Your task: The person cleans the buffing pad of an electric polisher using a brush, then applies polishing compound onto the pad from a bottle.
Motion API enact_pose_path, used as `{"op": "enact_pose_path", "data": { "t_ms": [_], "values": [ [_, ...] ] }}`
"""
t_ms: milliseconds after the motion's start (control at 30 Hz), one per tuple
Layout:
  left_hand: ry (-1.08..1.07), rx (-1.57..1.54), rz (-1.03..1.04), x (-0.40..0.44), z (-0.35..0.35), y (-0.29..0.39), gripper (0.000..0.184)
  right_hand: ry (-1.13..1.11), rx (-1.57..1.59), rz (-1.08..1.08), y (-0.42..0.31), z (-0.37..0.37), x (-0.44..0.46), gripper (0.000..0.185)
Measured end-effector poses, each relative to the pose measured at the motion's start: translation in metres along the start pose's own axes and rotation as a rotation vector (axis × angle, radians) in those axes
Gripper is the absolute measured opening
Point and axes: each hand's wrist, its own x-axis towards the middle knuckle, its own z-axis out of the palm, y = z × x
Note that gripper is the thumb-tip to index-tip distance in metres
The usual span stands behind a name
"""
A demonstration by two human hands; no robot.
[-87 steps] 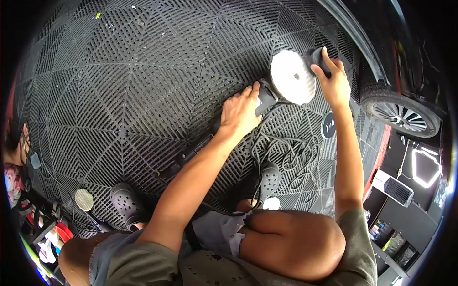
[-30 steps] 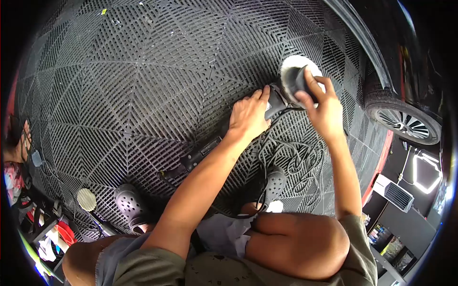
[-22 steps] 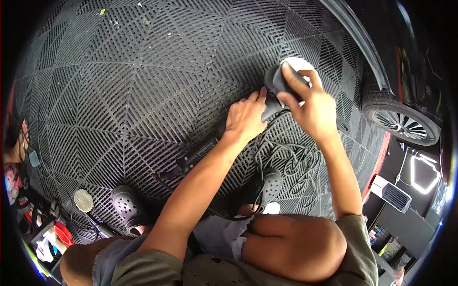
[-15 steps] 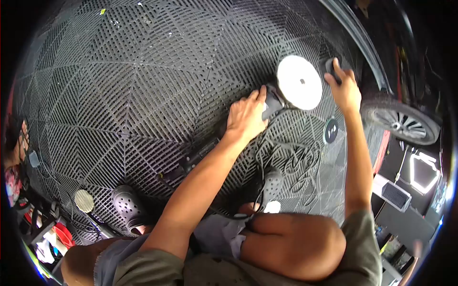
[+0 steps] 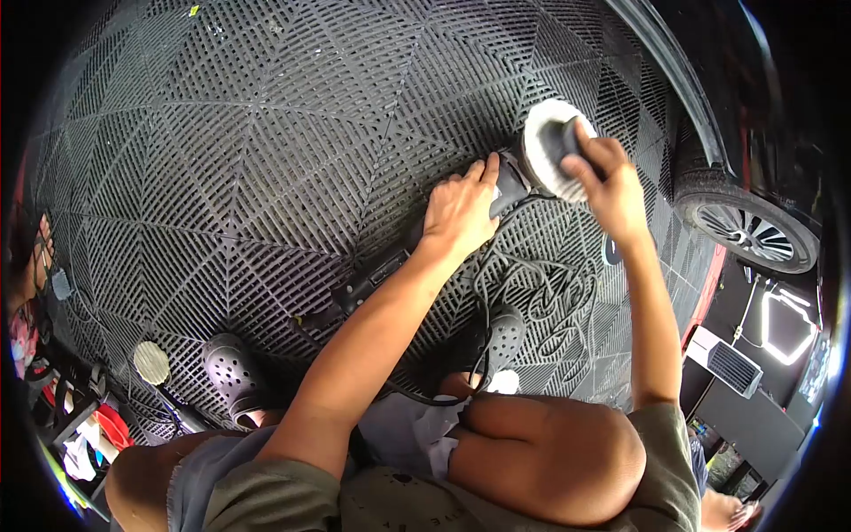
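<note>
A corded polisher (image 5: 377, 279) lies on the grated floor, its white buffing pad (image 5: 538, 142) facing up. My left hand (image 5: 461, 208) is closed over the head end of the polisher, with two fingers stretched along it. My right hand (image 5: 613, 188) grips a small dark block (image 5: 557, 142) between thumb and fingers. The block is on or just above the pad's face and covers its middle. Motion blur hides what kind of block it is.
Loops of black cord (image 5: 554, 301) lie between my feet and the pad. A car wheel (image 5: 745, 232) stands at right. A round pad on a second tool (image 5: 151, 363) lies at lower left, near a person's foot (image 5: 42, 253). A lamp (image 5: 787, 328) glows at right.
My right hand has moved left from the floor beside the car, bringing the dark block onto or over the white pad. My left hand stays on the polisher.
</note>
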Motion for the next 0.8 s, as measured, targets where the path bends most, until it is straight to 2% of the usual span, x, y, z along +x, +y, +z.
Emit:
{"op": "enact_pose_path", "data": {
  "t_ms": [100, 200, 267, 333, 367, 467, 500, 533, 600, 667, 700, 733, 800],
  "values": [
    [0.020, -0.025, 0.009, 0.003, -0.002, -0.002, 0.095, 0.053, -0.107, 0.225, 0.014, -0.004, 0.027, 0.054],
    [0.020, -0.065, 0.006, 0.006, -0.003, 0.001, 0.096, 0.162, -0.213, 0.149, -0.005, -0.008, 0.030, 0.056],
    [0.037, -0.027, -0.003, 0.003, -0.001, -0.001, 0.095, 0.066, -0.107, 0.027, -0.034, -0.009, 0.013, 0.057],
    [-0.015, -0.076, -0.007, 0.000, -0.003, -0.003, 0.094, 0.026, -0.189, -0.009, -0.044, -0.001, -0.004, 0.057],
    [-0.009, -0.053, 0.001, -0.001, -0.002, -0.002, 0.095, 0.047, -0.167, -0.008, -0.012, 0.003, 0.004, 0.057],
    [0.008, -0.007, 0.030, 0.002, -0.001, 0.001, 0.095, 0.123, -0.406, 0.254, 0.036, -0.011, 0.031, 0.052],
    [0.002, -0.007, 0.014, 0.003, -0.001, 0.001, 0.095, 0.085, -0.451, 0.319, 0.048, -0.016, 0.032, 0.052],
    [-0.001, -0.009, -0.010, 0.003, -0.003, 0.001, 0.095, 0.092, -0.456, 0.314, 0.039, -0.020, 0.027, 0.052],
    [0.017, -0.012, -0.021, 0.006, -0.004, -0.002, 0.094, 0.218, -0.116, 0.047, 0.011, -0.017, 0.001, 0.053],
    [0.012, -0.066, 0.011, 0.003, -0.002, -0.003, 0.094, 0.006, -0.158, 0.058, -0.044, -0.011, -0.025, 0.054],
    [0.009, -0.070, 0.018, 0.003, -0.003, -0.003, 0.094, 0.143, -0.146, -0.012, -0.014, 0.008, -0.024, 0.055],
    [0.017, -0.067, 0.022, 0.004, -0.003, -0.002, 0.094, 0.144, -0.106, 0.063, 0.007, 0.004, -0.015, 0.056],
    [0.022, 0.045, 0.040, 0.001, 0.001, 0.002, 0.094, 0.159, -0.330, 0.311, 0.057, -0.003, 0.012, 0.057]
  ]
}}
